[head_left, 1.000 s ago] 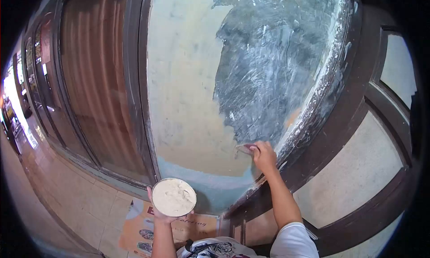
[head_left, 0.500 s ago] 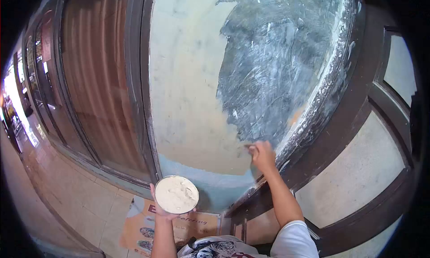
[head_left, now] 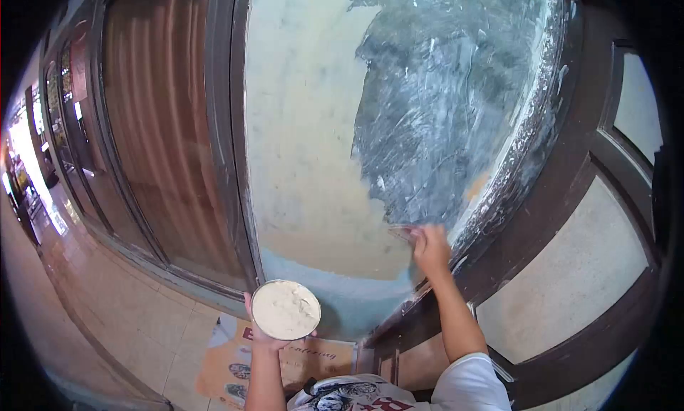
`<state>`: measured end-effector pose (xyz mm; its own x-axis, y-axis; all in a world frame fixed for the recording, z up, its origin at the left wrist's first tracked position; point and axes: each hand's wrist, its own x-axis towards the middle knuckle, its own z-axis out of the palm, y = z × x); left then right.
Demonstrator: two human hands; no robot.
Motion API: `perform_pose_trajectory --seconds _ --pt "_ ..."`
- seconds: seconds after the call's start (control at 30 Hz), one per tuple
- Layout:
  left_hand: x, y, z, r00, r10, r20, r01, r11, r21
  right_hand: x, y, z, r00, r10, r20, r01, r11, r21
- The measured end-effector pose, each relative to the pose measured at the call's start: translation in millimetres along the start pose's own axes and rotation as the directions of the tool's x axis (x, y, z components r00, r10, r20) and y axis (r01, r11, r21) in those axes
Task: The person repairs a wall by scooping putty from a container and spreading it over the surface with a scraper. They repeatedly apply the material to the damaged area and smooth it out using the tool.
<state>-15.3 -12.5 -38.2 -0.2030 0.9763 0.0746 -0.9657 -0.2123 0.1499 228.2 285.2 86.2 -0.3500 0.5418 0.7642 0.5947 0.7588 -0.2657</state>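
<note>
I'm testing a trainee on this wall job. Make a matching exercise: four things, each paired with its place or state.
Things:
1. tub
2. scraper
3. cardboard
4. door frame

Places or states:
A. flat on the floor
B. dark brown, left of the wall panel
C. full of cream paste, on the left hand
D. against the wall, in the right hand

Pairs: 1-C, 2-D, 3-A, 4-B
</note>
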Motion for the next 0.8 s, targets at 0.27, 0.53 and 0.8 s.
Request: perform_pose_trajectory --seconds 0.27,0.53,0.8 --pt "0.2 3.3 5.9 0.997 -0.014 0.074 0.015 1.000 -0.010 8.9 -4.2 1.2 0.998 -0.053 -0.037 0.052 0.998 -0.030" --pt "0.6 1.8 7.6 0.987 -0.064 0.148 0.065 0.998 -0.003 -38.6 16.1 26.6 0.950 -0.031 0.310 0.100 0.972 -0.211" --pt "3.2 1.5 -6.7 0.974 -0.104 0.202 0.105 0.994 0.005 -46.5 14.5 24.5 0.976 -0.094 0.196 0.110 0.991 -0.071"
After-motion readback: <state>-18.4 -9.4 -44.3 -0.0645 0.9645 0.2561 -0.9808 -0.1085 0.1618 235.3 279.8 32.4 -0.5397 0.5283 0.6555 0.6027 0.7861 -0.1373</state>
